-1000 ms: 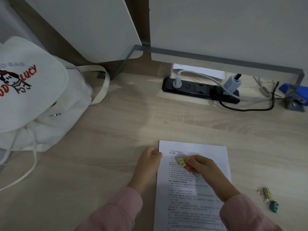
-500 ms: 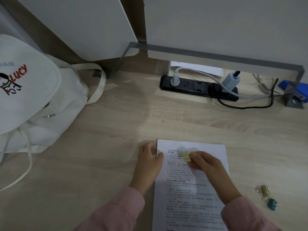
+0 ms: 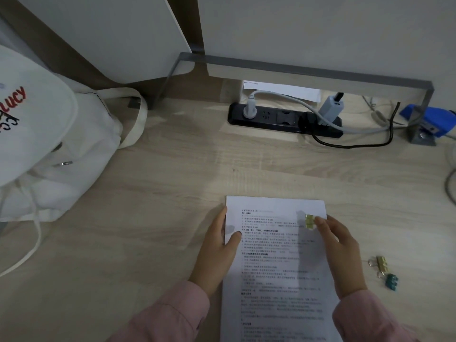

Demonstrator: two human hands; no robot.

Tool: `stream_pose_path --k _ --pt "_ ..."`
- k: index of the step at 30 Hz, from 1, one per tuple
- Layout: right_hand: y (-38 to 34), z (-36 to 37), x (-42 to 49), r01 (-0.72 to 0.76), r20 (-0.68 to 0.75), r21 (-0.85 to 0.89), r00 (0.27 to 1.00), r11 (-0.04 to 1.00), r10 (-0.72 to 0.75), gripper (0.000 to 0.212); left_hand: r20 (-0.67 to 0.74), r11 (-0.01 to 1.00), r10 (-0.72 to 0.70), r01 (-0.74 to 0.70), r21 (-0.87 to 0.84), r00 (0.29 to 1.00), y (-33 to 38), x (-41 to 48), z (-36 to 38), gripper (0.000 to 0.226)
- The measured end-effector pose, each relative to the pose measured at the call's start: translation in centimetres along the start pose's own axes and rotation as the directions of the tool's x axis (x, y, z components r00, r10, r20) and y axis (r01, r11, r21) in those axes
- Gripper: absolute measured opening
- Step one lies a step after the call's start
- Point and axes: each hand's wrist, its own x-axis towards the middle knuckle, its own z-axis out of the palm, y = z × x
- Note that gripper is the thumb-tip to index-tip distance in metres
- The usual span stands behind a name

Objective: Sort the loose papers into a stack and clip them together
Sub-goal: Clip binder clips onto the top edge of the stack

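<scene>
A stack of printed white papers lies squared on the wooden desk in front of me. My left hand grips the stack's left edge near the top, thumb on the top sheet. My right hand pinches a small yellow binder clip between its fingertips, just above the sheet near the top right corner. Whether the clip touches the paper I cannot tell. Two spare binder clips rest on the desk to the right: a gold one and a teal one.
A white canvas backpack fills the left side of the desk. A black power strip with plugs and cables lies at the back. A blue stapler sits at the far right, under a grey metal stand.
My right hand has carried the yellow clip from the top middle of the sheet to near its top right corner. My left hand has slid down the left edge, thumb now on the page.
</scene>
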Motion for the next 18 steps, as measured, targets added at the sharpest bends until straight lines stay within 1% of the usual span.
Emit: stream_pose_path --k 5,8,11,13,17,18 --pt "-0.29 0.04 -0.13 -0.001 0.007 0.024 1.000 1.000 0.000 0.015 -0.011 0.999 -0.026 0.026 0.036 1.000 -0.38 0.33 0.26 0.067" --pt "-0.23 0.02 0.00 -0.007 0.005 0.027 1.000 1.000 0.007 0.013 -0.019 0.998 -0.031 0.032 0.055 0.999 -0.37 0.47 0.43 0.068" --pt "0.10 -0.17 0.33 -0.011 0.003 0.009 1.000 1.000 0.011 0.009 -0.017 0.998 -0.033 0.034 0.057 0.999 -0.24 0.43 0.39 0.061" --pt "0.23 -0.19 0.44 -0.014 0.002 0.008 1.000 1.000 0.014 0.010 -0.021 0.998 -0.036 0.037 0.057 0.999 -0.14 0.48 0.32 0.059" --pt "0.05 -0.10 0.59 -0.023 -0.004 -0.007 1.000 1.000 0.023 0.010 -0.023 0.998 -0.030 0.031 0.051 0.999 -0.09 0.64 0.52 0.065" --pt "0.02 -0.11 0.61 -0.023 -0.004 -0.012 1.000 1.000 0.023 0.009 -0.024 0.999 -0.031 0.032 0.043 0.999 0.00 0.60 0.54 0.064"
